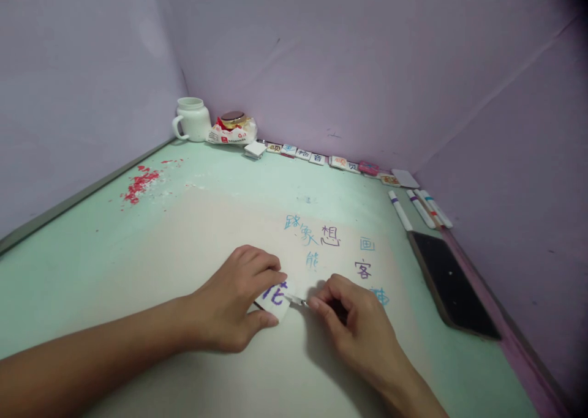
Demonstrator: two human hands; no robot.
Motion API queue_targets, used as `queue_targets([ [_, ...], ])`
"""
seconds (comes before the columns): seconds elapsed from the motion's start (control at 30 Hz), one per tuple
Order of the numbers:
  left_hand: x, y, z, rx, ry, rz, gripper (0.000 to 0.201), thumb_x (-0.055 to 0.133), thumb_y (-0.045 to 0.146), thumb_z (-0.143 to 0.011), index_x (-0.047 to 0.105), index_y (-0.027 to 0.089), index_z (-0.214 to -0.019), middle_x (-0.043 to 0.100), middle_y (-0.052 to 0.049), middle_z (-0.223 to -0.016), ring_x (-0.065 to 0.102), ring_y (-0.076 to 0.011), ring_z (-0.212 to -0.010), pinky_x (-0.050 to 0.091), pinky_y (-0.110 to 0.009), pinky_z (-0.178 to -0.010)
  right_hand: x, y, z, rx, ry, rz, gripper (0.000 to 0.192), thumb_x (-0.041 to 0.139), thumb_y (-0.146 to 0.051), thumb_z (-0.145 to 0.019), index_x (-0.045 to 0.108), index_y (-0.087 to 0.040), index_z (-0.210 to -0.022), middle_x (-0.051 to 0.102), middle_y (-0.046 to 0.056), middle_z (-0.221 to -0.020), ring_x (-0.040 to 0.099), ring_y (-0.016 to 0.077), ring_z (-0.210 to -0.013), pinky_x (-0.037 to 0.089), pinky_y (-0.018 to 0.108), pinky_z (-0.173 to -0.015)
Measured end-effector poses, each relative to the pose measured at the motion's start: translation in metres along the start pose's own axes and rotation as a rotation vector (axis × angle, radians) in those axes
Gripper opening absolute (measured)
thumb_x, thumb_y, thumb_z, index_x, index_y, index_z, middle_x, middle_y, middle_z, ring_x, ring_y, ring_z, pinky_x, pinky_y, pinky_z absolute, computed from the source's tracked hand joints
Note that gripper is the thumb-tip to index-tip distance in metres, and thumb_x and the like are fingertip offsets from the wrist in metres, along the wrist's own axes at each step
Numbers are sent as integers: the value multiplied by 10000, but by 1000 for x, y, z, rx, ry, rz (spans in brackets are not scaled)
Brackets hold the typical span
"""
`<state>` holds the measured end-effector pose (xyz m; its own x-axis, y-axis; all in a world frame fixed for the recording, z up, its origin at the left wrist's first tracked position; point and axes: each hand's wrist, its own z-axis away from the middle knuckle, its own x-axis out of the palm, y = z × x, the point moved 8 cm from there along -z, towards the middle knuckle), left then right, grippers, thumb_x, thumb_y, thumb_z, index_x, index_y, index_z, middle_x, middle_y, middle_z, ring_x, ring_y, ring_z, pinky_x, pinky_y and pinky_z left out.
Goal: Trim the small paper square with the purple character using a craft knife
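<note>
In the head view, my left hand (239,298) pinches a small white tile (278,311) with a purple character between its thumb and fingers. My right hand (356,320) is closed round a small thin-bladed knife (298,300), most of its handle hidden by the fingers. The blade points left and meets the tile's right edge. Both hands are low over the pale middle of the table. Just beyond them, blue and purple characters (331,235) are written on the surface.
A phone (452,283) and several white markers (420,209) lie on the right. Several lettered tiles (316,159) line the back wall. At the back left are a white mug (193,121) and a lidded jar (233,119) in a wrapper, with red crumbs (141,184) in front.
</note>
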<state>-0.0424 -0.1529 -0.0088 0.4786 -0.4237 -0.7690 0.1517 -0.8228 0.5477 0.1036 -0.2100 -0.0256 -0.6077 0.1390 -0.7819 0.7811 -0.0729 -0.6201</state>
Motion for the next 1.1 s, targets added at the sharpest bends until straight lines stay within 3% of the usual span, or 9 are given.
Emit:
queue_targets([
  [0.27,0,0,1,13,21,-10,384,602,193,-759,533,182,-1136,570,-108,-1113,520,-279,-1010,366,-476,-935,2,-8,10,-124,154,187,235,475,-311,-894,536,-222,-685,543,-21,-655,491,123,-513,290,260,-501],
  [0.63,0,-1,1,-4,23,0,350,612,200,-757,547,186,-1101,580,-106,-1104,523,-276,-1003,376,-481,-926,3,-15,5,-173,-3,165,229,483,-268,-863,512,-208,-644,542,-19,-635,487,114,-510,294,245,-493],
  [0.77,0,-1,1,0,19,3,352,605,203,-768,545,182,-1114,579,-106,-1103,521,-271,-1002,375,-485,-928,-1,-9,5,-130,57,81,227,512,-291,-862,510,-210,-650,534,-30,-608,504,108,-529,331,228,-507],
  [0.9,-1,0,-1,-11,8,-4,341,607,201,-766,550,175,-1101,583,-103,-1081,524,-267,-988,374,-483,-929,1,-11,8,-151,120,182,235,486,-290,-887,523,-214,-668,533,-23,-642,477,109,-508,297,246,-496],
  [1.1,-2,0,-3,-35,-17,-11,348,647,211,-739,551,180,-1072,588,-93,-1036,534,-265,-957,388,-470,-910,4,-19,9,-230,70,232,244,474,-264,-880,509,-206,-645,522,-18,-629,475,107,-475,260,251,-467],
])
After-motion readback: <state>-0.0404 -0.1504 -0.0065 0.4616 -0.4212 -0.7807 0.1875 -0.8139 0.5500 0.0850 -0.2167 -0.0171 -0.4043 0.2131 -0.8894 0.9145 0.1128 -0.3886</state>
